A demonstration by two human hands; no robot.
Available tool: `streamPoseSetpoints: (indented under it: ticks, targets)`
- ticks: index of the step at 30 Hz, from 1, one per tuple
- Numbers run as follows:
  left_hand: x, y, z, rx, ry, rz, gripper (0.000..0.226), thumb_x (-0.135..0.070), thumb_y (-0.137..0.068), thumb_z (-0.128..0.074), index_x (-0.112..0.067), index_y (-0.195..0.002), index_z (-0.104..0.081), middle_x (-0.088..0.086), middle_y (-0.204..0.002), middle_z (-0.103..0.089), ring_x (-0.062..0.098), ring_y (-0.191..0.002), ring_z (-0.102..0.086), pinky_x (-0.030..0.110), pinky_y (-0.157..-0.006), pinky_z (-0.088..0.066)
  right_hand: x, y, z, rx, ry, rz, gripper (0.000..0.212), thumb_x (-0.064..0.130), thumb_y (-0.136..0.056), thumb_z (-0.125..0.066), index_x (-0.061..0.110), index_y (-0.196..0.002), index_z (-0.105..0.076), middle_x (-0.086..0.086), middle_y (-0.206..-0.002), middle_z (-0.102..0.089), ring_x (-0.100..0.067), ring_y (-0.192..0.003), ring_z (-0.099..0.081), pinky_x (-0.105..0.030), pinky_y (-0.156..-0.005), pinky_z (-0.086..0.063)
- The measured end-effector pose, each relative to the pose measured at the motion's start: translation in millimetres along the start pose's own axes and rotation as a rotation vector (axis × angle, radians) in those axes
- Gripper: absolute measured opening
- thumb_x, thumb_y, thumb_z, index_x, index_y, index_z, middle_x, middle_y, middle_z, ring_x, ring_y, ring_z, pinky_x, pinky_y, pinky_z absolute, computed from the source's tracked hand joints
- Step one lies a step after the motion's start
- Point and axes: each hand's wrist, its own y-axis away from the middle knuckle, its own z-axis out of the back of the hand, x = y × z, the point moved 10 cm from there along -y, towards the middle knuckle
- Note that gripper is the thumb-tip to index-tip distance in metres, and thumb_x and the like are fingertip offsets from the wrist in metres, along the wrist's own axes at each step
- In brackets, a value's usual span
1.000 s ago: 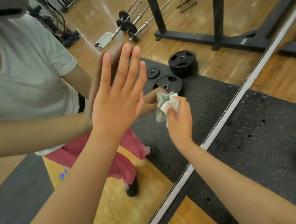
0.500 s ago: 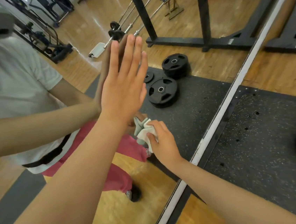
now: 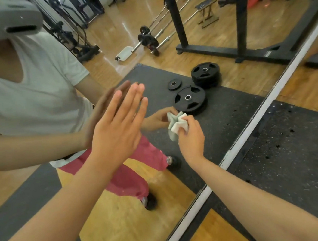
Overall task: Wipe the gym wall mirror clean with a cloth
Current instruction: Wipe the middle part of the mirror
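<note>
My left hand [image 3: 116, 128] rests flat on the mirror [image 3: 230, 101], fingers straight and close together. My right hand [image 3: 191, 136] pinches the bunched cloth [image 3: 175, 126] against it, at three o'clock from the left. I judge the bare palm may smear fresh prints, and so small a wad could skip patches.

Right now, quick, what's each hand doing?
Left hand: open, fingers straight.
Right hand: closed, gripping the cloth.
</note>
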Motion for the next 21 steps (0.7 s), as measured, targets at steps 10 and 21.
streamPoseSetpoints:
  ticks: [10, 21]
  targets:
    - [2.8, 17.1, -6.3, -0.006, -0.1, -0.02, 0.064, -0.033, -0.098, -0.023, -0.004, -0.155, -0.019, 0.02, -0.164, -0.008, 0.033, -0.152, -0.012, 0.052, -0.122, -0.001, 8.1, 110.2, -69.6, 0.23, -0.043, 0.083, 0.021, 0.005, -0.089, -0.061, 0.019, -0.104, -0.058, 0.007, -0.099, -0.055, -0.016, -0.092, -0.056, -0.031, -0.077, -0.046]
    - [2.2, 19.3, -1.1, -0.032, -0.108, -0.034, 0.072, -0.049, -0.098, -0.025, -0.004, -0.154, -0.016, 0.021, -0.163, -0.009, 0.037, -0.151, -0.009, 0.053, -0.121, -0.003, 9.6, 67.0, -26.5, -0.099, -0.149, -0.052, 0.02, 0.005, -0.083, -0.06, 0.021, -0.095, -0.06, 0.005, -0.092, -0.064, -0.014, -0.087, -0.059, -0.041, -0.081, -0.051]
